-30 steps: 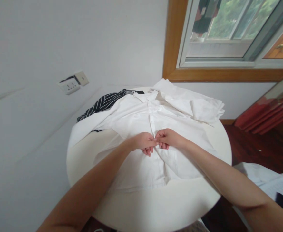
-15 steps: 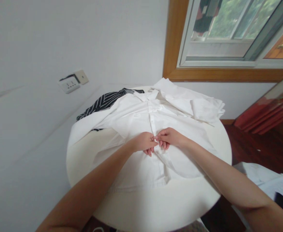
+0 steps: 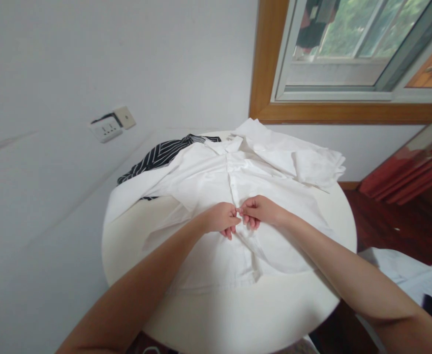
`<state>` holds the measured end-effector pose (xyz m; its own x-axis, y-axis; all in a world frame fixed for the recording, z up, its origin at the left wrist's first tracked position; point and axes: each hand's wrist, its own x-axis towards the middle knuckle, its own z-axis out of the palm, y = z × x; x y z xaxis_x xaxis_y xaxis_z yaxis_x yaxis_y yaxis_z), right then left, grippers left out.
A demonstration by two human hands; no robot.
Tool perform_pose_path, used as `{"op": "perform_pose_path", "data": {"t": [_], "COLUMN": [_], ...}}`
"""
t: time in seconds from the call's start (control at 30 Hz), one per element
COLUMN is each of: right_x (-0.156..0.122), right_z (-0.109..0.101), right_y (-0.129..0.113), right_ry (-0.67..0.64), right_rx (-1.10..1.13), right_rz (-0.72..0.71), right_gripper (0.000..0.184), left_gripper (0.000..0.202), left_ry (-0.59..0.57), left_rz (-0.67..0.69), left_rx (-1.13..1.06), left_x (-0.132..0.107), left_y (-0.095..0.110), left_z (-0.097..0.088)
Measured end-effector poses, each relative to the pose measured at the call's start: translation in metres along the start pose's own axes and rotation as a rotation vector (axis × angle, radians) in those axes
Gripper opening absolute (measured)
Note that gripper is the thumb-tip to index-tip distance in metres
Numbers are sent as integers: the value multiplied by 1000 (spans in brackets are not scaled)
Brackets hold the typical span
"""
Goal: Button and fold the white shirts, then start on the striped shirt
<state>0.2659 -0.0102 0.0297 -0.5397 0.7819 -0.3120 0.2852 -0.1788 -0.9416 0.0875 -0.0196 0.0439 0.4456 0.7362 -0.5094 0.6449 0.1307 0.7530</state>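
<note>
A white button-up shirt (image 3: 208, 255) lies front-up on a round white table (image 3: 245, 324), its collar at the far side. My left hand (image 3: 220, 219) and my right hand (image 3: 258, 211) meet at the middle of the shirt's front placket. Both are closed in a pinch on the placket edges, fingertips touching each other. Whatever sits between the fingertips is too small to make out. The shirt front below my hands is parted and creased.
A black-and-white striped garment (image 3: 160, 156) lies under the shirt at the far left. Folded white cloth (image 3: 304, 162) is piled at the far right of the table. A wall socket (image 3: 107, 129) is on the left wall. Red boards (image 3: 404, 179) lean at the right, white papers (image 3: 404, 273) lie below them.
My hands have stayed pinched together at the placket, shifting only slightly. The shirt front below them has parted and creased a little more.
</note>
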Motion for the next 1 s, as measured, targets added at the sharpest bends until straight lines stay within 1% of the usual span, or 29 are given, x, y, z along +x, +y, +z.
{"op": "perform_pose_path", "data": {"t": [0.2,0.47,0.7,0.87,1.0], "right_x": [1,0,-1,-2,-4], "right_z": [0,-2,-1,-1,-3], "right_y": [1,1,1,2,1], "right_ry": [-5,-58,-66,-74,-92], "right_rx": [-5,-24,-39,-66,-72], "right_rz": [3,-14,-16,-26,-26], "right_gripper": [30,39,42,42,36], "left_gripper": [17,18,21,20,20], "left_ry": [-7,-37,-30,-36,-43], "left_rz": [0,32,11,28,24], "left_rx": [-3,-8,4,-12,4], "left_x": [0,0,-1,-1,0], "left_y": [0,-5,-2,-4,-4], "left_z": [-1,-4,-5,-6,-7]}}
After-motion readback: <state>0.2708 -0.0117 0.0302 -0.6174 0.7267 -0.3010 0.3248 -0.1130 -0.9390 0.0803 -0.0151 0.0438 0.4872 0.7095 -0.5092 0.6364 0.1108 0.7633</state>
